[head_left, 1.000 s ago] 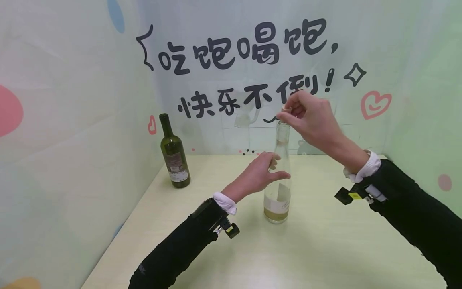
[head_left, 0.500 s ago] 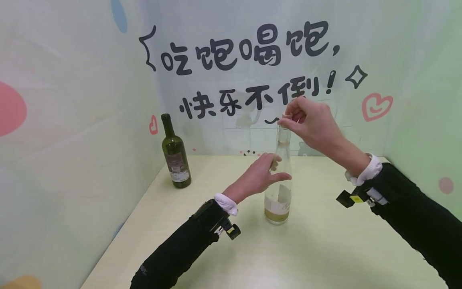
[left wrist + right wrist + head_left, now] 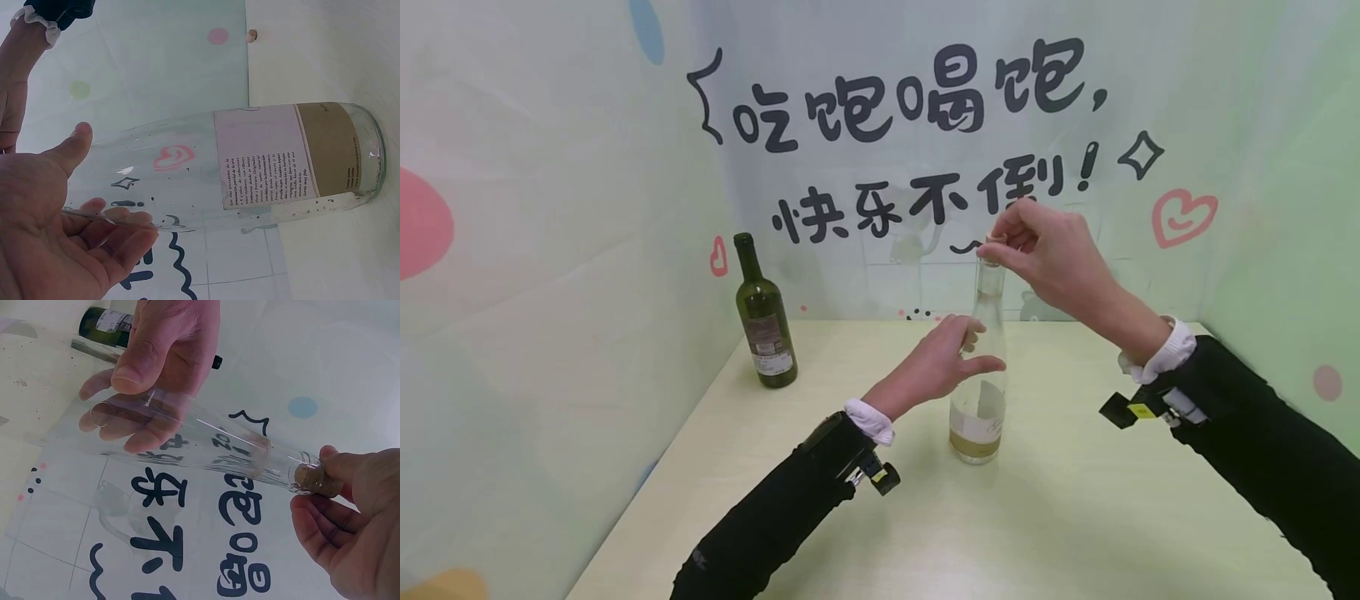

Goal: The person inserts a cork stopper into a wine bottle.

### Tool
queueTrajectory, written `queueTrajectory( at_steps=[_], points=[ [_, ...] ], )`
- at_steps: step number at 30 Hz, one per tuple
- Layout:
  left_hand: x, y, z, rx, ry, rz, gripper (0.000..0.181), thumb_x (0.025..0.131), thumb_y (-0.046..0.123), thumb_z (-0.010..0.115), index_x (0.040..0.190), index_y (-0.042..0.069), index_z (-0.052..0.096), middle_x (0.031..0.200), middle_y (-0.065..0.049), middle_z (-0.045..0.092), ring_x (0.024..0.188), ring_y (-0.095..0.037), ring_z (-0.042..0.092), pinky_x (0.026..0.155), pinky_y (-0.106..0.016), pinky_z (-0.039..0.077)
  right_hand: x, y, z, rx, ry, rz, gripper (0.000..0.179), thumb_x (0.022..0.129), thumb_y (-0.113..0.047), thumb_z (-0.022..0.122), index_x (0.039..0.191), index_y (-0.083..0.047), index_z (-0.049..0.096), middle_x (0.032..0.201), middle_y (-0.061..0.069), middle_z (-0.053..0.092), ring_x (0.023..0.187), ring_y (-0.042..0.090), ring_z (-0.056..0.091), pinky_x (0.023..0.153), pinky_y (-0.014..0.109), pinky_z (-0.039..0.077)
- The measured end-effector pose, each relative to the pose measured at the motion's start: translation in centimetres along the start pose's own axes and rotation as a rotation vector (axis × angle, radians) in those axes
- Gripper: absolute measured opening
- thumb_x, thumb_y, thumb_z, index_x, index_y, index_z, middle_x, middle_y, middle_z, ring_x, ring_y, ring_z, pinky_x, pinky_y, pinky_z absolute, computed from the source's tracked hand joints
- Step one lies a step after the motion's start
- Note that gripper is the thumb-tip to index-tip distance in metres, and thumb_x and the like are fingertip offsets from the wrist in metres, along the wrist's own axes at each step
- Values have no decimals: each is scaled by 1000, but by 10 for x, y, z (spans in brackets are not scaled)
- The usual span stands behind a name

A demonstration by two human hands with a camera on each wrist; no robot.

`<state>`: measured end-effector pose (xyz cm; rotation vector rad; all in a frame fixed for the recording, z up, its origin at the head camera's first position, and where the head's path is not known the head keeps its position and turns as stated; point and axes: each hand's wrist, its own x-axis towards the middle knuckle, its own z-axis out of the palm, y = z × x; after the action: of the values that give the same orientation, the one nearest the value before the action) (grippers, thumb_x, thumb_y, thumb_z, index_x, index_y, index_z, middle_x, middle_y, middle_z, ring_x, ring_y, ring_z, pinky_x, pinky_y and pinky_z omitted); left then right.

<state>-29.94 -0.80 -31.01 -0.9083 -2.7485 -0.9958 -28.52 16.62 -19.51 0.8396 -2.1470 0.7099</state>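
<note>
A clear glass bottle [image 3: 976, 421] with a white and tan label stands upright on the table. My left hand [image 3: 934, 365] holds it round the middle, thumb on the near side and fingers curled behind. In the left wrist view the thumb and fingers lie on opposite sides of the clear glass. At the mouth, a cork [image 3: 310, 479] sits with its lower end inside the neck. My right hand [image 3: 1051, 252] pinches the cork's top between thumb and fingers; in the head view the fingers largely cover it.
A dark green wine bottle [image 3: 764, 342] stands at the table's back left. The pale table [image 3: 1075, 467] meets a printed wall [image 3: 865, 50] behind it, with side walls left and right. A small brownish thing [image 3: 252, 36] shows by the table's edge in the left wrist view.
The right hand has lowered slightly toward the bottle's mouth, with the cork pinched. The left hand keeps its hold on the bottle. The head view has shifted a little.
</note>
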Motion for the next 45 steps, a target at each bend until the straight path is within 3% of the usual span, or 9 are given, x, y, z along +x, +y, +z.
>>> queueTrajectory(
  at_steps=[12, 20, 28, 37, 45],
  points=[
    [0, 0, 0, -15, 3, -3, 75, 81, 55, 64, 136, 7, 48, 115, -3, 53, 109, -21, 54, 83, -26, 47, 0, -1, 0, 18, -24, 4, 19, 82, -17, 75, 91, -6, 63, 79, -3, 66, 66, 8, 60, 62, 17, 48],
    [0, -1, 0, -14, 2, 1, 75, 81, 54, 64, 137, 7, 48, 118, -6, 53, 104, -15, 52, 82, -26, 47, -1, -3, -2, 11, -15, 4, 17, 82, -16, 75, 90, -6, 64, 80, -3, 67, 67, 8, 60, 62, 17, 48],
    [0, -5, 2, -4, 4, 22, 76, 81, 56, 63, 136, 6, 48, 117, -5, 53, 107, -19, 54, 83, -26, 47, -3, -5, 0, -13, -1, 18, 15, 81, -17, 76, 87, -7, 66, 77, -3, 67, 63, 10, 58, 59, 18, 45],
    [0, -10, 5, 0, 16, -7, 76, 80, 55, 65, 137, 7, 49, 114, -2, 53, 101, -14, 52, 80, -25, 47, -5, -3, 6, 9, 3, -9, 15, 81, -17, 76, 86, -7, 64, 78, -4, 68, 65, 8, 60, 61, 19, 48],
    [4, -7, 5, -4, 16, 4, 76, 80, 54, 65, 136, 5, 49, 115, -4, 53, 104, -17, 53, 82, -26, 47, -5, 0, 6, -5, 19, -27, 17, 82, -16, 75, 87, -6, 63, 79, -2, 68, 67, 8, 62, 63, 19, 48]
  ],
)
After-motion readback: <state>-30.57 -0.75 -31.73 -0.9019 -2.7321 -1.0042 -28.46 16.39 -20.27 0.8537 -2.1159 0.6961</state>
